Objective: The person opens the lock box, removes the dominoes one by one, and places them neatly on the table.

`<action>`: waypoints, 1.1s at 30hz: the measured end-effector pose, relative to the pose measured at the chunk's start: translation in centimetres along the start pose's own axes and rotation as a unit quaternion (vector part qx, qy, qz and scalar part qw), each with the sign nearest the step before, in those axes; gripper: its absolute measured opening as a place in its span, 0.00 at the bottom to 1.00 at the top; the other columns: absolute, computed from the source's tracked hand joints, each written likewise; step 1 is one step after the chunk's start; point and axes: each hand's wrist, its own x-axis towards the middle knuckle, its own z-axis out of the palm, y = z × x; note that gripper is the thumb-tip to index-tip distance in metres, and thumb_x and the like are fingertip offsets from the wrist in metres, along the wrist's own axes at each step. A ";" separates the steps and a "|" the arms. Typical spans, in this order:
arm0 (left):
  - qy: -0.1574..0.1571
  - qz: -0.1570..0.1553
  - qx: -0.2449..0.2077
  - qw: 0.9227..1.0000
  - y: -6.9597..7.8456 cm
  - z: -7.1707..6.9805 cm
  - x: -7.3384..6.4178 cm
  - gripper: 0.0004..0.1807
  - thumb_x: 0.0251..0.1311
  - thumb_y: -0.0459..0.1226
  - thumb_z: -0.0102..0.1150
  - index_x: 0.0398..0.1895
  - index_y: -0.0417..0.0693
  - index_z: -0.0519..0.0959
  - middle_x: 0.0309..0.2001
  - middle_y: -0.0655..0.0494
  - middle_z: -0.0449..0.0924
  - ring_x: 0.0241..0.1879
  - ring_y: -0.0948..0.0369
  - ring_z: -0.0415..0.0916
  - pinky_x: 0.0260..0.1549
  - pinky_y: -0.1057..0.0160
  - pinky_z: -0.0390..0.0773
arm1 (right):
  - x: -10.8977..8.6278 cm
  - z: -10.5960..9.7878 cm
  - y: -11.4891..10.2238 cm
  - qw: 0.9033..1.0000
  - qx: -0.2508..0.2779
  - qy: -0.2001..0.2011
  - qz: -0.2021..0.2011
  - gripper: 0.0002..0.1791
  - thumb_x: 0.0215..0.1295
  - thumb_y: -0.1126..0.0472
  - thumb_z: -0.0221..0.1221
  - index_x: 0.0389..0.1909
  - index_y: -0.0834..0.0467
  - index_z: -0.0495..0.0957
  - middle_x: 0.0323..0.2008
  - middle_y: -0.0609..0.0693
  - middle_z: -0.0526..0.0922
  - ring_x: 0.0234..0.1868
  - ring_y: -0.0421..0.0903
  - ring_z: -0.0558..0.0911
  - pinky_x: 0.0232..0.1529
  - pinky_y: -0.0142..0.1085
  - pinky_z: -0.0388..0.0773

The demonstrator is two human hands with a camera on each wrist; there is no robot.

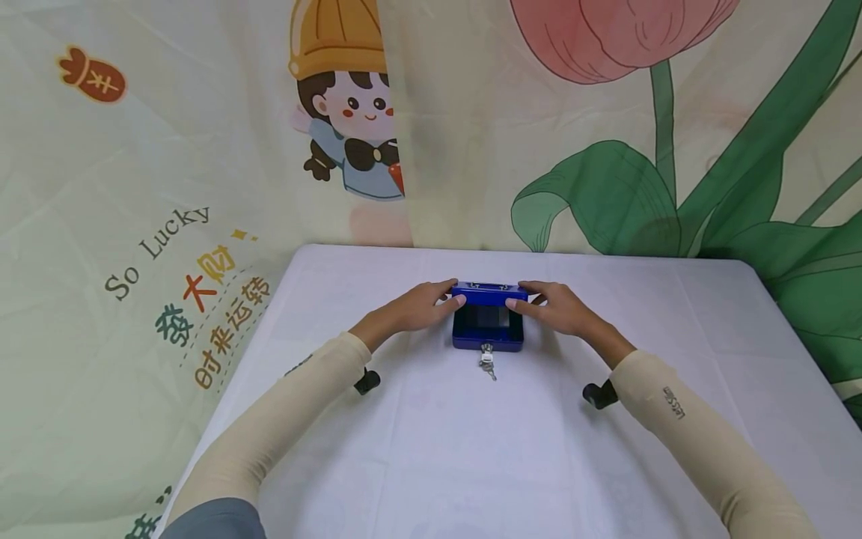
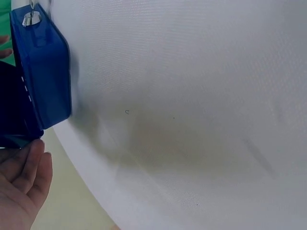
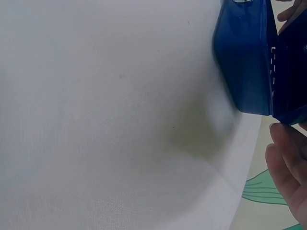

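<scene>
A blue metal cash box [image 1: 465,342] sits on the white table with its lid [image 1: 490,294] raised and the dark inside partly showing. My left hand [image 1: 431,307] pinches the lid's left end, thumb in front and fingers behind. At the other end my right hand [image 1: 555,307] pinches the lid the same way. A silver lock with a small bunch of keys [image 1: 488,359] hangs at the box's front; the lock [image 2: 31,19] also shows in the left wrist view. Much of the inside is hidden by the lid.
A white cloth covers the table [image 1: 431,442]. Behind it hangs a printed curtain [image 1: 458,150] with a cartoon figure and a large pink flower. Black wrist cameras [image 1: 599,394] hang under both beige sleeves [image 1: 680,419].
</scene>
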 end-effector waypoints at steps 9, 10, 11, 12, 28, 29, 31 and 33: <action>0.003 -0.006 -0.011 1.000 0.3 -0.3 0.0 0.43 0.73 0.63 0.36 0.79 0.43 0.54 0.68 0.42 0.72 0.69 0.48 0.68 0.71 0.47 0.65 | 0.1 -0.1 -0.1 1.000 0.007 0.005 -0.009 0.45 0.68 0.32 0.53 0.74 0.61 0.64 0.66 0.62 0.75 0.62 0.59 0.76 0.58 0.54 0.78; 0.004 -0.005 -0.012 1.000 0.3 -0.3 0.0 0.43 0.73 0.63 0.36 0.79 0.43 0.54 0.68 0.42 0.72 0.69 0.48 0.68 0.71 0.47 0.65 | 0.1 -0.2 -0.1 1.000 0.006 0.004 -0.010 0.45 0.69 0.32 0.53 0.74 0.61 0.64 0.66 0.62 0.75 0.62 0.59 0.76 0.58 0.54 0.78; 0.004 -0.005 -0.012 1.000 0.3 -0.3 0.0 0.43 0.73 0.63 0.36 0.79 0.43 0.55 0.68 0.42 0.72 0.69 0.48 0.68 0.70 0.47 0.65 | 0.1 -0.2 -0.1 1.000 0.006 0.003 -0.010 0.45 0.69 0.33 0.52 0.74 0.61 0.63 0.66 0.62 0.74 0.62 0.59 0.76 0.59 0.54 0.77; 0.005 -0.005 -0.013 1.000 0.3 -0.3 0.0 0.43 0.73 0.63 0.36 0.79 0.43 0.55 0.68 0.42 0.72 0.69 0.48 0.68 0.70 0.47 0.65 | 0.2 -0.2 -0.1 1.000 0.005 0.001 -0.012 0.44 0.70 0.33 0.52 0.74 0.62 0.63 0.66 0.63 0.74 0.62 0.59 0.76 0.59 0.54 0.77; 0.010 -0.012 -0.019 1.000 0.3 -0.6 0.1 0.43 0.73 0.64 0.36 0.78 0.44 0.56 0.70 0.44 0.71 0.70 0.49 0.67 0.71 0.47 0.64 | 0.6 -0.3 0.3 1.000 0.012 -0.007 -0.007 0.43 0.71 0.33 0.49 0.75 0.60 0.63 0.68 0.62 0.72 0.64 0.61 0.74 0.62 0.57 0.74; 0.009 -0.015 -0.020 1.000 0.3 -0.6 0.1 0.43 0.73 0.64 0.36 0.79 0.44 0.56 0.71 0.44 0.69 0.71 0.49 0.65 0.72 0.47 0.63 | 0.6 -0.3 0.3 1.000 0.013 -0.006 -0.006 0.43 0.71 0.32 0.49 0.75 0.60 0.63 0.68 0.62 0.72 0.65 0.61 0.74 0.63 0.57 0.74; 0.008 -0.019 -0.021 1.000 0.4 -0.6 0.1 0.43 0.73 0.65 0.35 0.79 0.45 0.56 0.72 0.44 0.67 0.73 0.48 0.63 0.72 0.46 0.62 | 0.7 -0.3 0.2 1.000 0.015 -0.004 -0.005 0.44 0.71 0.32 0.49 0.74 0.61 0.63 0.69 0.62 0.72 0.65 0.61 0.74 0.63 0.57 0.73; 0.010 -0.021 -0.024 0.999 0.4 -0.7 0.1 0.44 0.72 0.65 0.35 0.79 0.45 0.56 0.73 0.44 0.66 0.73 0.48 0.62 0.72 0.46 0.61 | 0.7 -0.3 0.2 1.000 0.017 -0.003 -0.003 0.44 0.71 0.32 0.48 0.74 0.61 0.63 0.69 0.62 0.71 0.66 0.61 0.73 0.64 0.58 0.72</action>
